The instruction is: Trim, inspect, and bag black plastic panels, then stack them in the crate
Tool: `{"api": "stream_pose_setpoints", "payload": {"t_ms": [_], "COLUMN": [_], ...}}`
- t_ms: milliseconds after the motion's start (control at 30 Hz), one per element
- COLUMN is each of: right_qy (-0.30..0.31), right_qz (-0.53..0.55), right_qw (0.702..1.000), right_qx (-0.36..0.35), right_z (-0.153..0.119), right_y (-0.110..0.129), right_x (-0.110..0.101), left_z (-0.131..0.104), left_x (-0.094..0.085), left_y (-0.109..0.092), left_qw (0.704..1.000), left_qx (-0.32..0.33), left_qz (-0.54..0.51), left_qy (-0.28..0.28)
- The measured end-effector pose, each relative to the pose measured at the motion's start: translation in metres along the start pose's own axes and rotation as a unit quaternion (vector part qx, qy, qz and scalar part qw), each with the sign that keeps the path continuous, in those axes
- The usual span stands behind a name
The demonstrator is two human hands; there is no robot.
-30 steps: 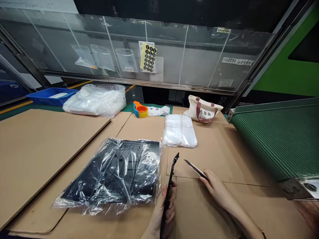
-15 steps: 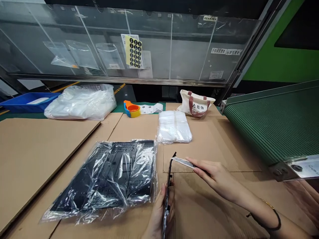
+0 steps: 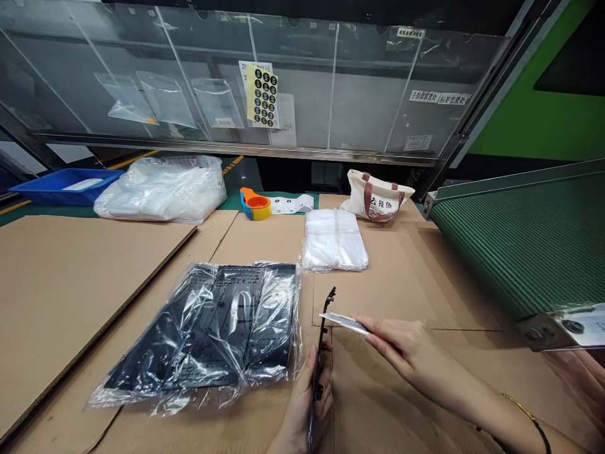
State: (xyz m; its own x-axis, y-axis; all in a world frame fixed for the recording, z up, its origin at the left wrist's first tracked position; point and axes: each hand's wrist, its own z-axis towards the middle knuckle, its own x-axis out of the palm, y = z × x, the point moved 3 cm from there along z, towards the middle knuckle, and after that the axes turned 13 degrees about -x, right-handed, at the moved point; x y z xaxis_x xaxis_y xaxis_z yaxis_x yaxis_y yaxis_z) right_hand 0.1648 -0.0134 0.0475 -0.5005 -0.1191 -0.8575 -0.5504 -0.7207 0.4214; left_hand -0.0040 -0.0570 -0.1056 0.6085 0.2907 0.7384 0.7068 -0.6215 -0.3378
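My left hand [image 3: 302,394] is closed around a thin black plastic panel [image 3: 316,372], held upright and seen edge-on, with small clips along its right side. In my right hand [image 3: 401,340] is a utility knife [image 3: 347,323], pinched between thumb and fingers. Its silver blade points left and lies against the panel's edge near the upper end. To the left, a clear plastic bag [image 3: 189,378] holds several black panels [image 3: 236,315] flat on the cardboard.
A stack of clear bags [image 3: 334,239] lies behind the panel. Farther back are a tape dispenser [image 3: 255,205], a cloth bag [image 3: 378,195], a white plastic bundle [image 3: 165,189] and a blue tray [image 3: 61,186]. A green conveyor [image 3: 529,233] stands right. Cardboard [image 3: 85,271] covers the left.
The knife blade has moved down along the panel's edge, away from its top end. My left hand still holds the panel. The whole view has shifted slightly.
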Motion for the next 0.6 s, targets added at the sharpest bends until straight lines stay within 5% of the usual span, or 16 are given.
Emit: {"api": "stream_pose_setpoints", "payload": {"t_ms": [167,600], "right_qy": [-0.001,0.009], "right_qz": [-0.019,-0.073], "right_qw": [1.000,0.997], "right_qx": [0.015,0.018], "right_z": [0.005,0.007], "right_y": [-0.001,-0.004], "right_x": [-0.004,-0.005], "left_z": [-0.010,-0.012], "left_x": [0.018,0.025], "left_y": [0.001,-0.003], "left_qw": [0.998,0.994], "left_qx": [-0.049,-0.042], "left_qz": [-0.030,-0.068], "left_qy": [0.028,0.070]}}
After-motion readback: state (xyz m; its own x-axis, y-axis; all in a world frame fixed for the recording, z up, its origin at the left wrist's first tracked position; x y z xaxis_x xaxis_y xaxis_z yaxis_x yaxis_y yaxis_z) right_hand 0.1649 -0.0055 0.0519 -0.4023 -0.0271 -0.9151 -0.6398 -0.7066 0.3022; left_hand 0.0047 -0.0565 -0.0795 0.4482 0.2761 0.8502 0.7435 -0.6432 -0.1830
